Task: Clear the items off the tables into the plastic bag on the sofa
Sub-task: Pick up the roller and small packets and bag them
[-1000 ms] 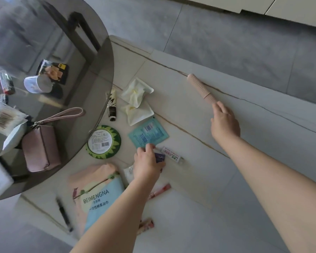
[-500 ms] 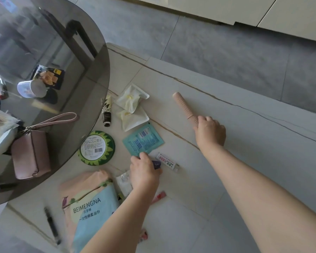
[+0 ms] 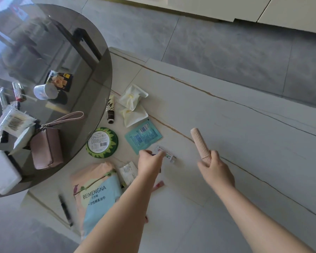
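My right hand (image 3: 214,168) grips the lower end of a pink ribbed tube (image 3: 200,141) and holds it lifted off the white stone table (image 3: 244,128). My left hand (image 3: 150,164) is down on the table, with thumb and fingers closed round a small dark purple item (image 3: 153,154) that is mostly hidden. Its fingertips touch a small white labelled tube (image 3: 167,155). A teal sachet (image 3: 143,136) lies just beyond that hand. Neither the plastic bag nor the sofa is in view.
On the white table lie a green round tin (image 3: 102,142), a black-and-white tube (image 3: 110,112), two tissue packets (image 3: 133,105), a BEIMENGNA pack (image 3: 97,194), a pen (image 3: 65,209) and a pink stick (image 3: 158,185). The dark glass table (image 3: 91,57) at left holds a pink pouch (image 3: 46,148) and several small items.
My right hand has taken hold of the pink ribbed tube, drawn it towards me and raised it off the table. My left hand has stayed on the purple item.
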Demonstrator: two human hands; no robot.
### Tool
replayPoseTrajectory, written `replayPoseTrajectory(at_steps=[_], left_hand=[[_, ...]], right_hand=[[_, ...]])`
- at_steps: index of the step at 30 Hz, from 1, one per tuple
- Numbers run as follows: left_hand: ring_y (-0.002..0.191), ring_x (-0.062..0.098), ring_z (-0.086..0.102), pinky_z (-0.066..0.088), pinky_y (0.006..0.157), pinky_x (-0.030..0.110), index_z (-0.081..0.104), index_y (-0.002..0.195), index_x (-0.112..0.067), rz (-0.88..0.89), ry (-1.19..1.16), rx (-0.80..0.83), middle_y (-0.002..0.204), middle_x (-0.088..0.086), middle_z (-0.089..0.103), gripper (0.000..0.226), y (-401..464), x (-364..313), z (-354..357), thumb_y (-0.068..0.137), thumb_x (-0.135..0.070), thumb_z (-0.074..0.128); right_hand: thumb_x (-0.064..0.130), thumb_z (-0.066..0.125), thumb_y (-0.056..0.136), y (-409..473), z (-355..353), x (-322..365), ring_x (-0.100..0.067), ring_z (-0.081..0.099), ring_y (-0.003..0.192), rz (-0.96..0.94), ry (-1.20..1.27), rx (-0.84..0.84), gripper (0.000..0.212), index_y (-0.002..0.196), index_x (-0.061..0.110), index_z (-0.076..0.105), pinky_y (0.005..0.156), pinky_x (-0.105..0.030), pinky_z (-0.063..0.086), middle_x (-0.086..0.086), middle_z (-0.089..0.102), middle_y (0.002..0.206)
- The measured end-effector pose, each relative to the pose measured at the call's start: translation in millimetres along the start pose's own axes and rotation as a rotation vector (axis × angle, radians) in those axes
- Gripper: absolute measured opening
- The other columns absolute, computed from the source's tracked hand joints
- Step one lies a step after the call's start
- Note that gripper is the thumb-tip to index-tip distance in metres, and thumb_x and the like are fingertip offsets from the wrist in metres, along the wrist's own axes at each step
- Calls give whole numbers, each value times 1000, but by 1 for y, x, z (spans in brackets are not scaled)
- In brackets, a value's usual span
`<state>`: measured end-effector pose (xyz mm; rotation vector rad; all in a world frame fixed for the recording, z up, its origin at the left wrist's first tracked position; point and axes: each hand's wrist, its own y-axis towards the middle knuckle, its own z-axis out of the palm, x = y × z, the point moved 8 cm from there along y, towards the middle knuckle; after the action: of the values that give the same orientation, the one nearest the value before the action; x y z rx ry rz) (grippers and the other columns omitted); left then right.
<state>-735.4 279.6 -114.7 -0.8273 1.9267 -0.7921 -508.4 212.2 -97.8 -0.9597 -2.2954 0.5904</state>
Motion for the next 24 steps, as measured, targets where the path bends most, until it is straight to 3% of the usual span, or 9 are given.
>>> replayPoseTrajectory(at_steps=[3, 5, 9, 13, 16, 18, 21, 24], left_hand=[[93, 28, 66, 56, 84, 42, 35, 117, -13, -34, 247, -53, 105, 7, 61, 78, 0, -9, 12, 68, -66, 66], [106, 29, 62, 51, 91, 40, 33, 125, -12, -45, 391, -108, 119, 7, 58, 83, 1, -11, 19, 69, -64, 65], [109, 31, 58, 50, 89, 38, 36, 123, -12, -55, 405, -145, 121, 8, 54, 62, 1, -10, 24, 76, -38, 68], [97, 29, 62, 53, 84, 37, 43, 106, -14, -21, 468, -136, 102, 7, 61, 35, -4, -5, 18, 76, -20, 58], [77, 25, 62, 54, 77, 34, 54, 98, -15, -38, 239, -49, 85, 6, 63, 28, -9, 8, 16, 72, -25, 56], [60, 21, 56, 47, 60, 26, 61, 95, -12, -19, 75, -15, 72, 5, 61, 25, -18, 10, 11, 73, -23, 54], [64, 21, 58, 39, 48, 22, 63, 95, -12, -57, -179, 13, 69, 4, 56, 19, -39, 14, -6, 79, -16, 54], [61, 17, 59, 40, 44, 19, 65, 87, -15, -104, -367, 41, 71, 3, 57, 7, -70, 17, -34, 86, -18, 59]], right_hand=[[46, 49, 92, -15, 8, -5, -33, 61, 96, -11, 134, -2, 33, 111, 18, 48, 65, -33, 36, -12, 66, 104], [44, 48, 93, -26, 15, -11, -32, 62, 93, -16, 189, -8, 30, 106, 17, 49, 62, -32, 36, -11, 66, 99], [44, 50, 92, -44, 27, -24, -30, 62, 83, -8, 270, 37, 26, 97, 18, 49, 65, -35, 44, -9, 66, 84], [45, 51, 91, -53, 25, -26, -30, 64, 85, -5, 264, 56, 28, 101, 18, 51, 67, -33, 46, -7, 66, 88], [42, 54, 90, -58, 20, -23, -29, 66, 81, 3, 317, 77, 23, 95, 19, 53, 69, -37, 52, -5, 67, 84], [39, 57, 89, -64, 16, -15, -28, 66, 79, -28, 328, 106, 20, 91, 20, 54, 70, -39, 53, -4, 66, 81], [35, 60, 87, -83, 6, 3, -25, 65, 75, -91, 348, 168, 15, 93, 22, 57, 71, -41, 55, -2, 65, 78], [32, 58, 89, -113, -5, 29, -6, 64, 59, -152, 430, 259, 19, 107, 31, 52, 58, -30, 57, 7, 65, 79]])
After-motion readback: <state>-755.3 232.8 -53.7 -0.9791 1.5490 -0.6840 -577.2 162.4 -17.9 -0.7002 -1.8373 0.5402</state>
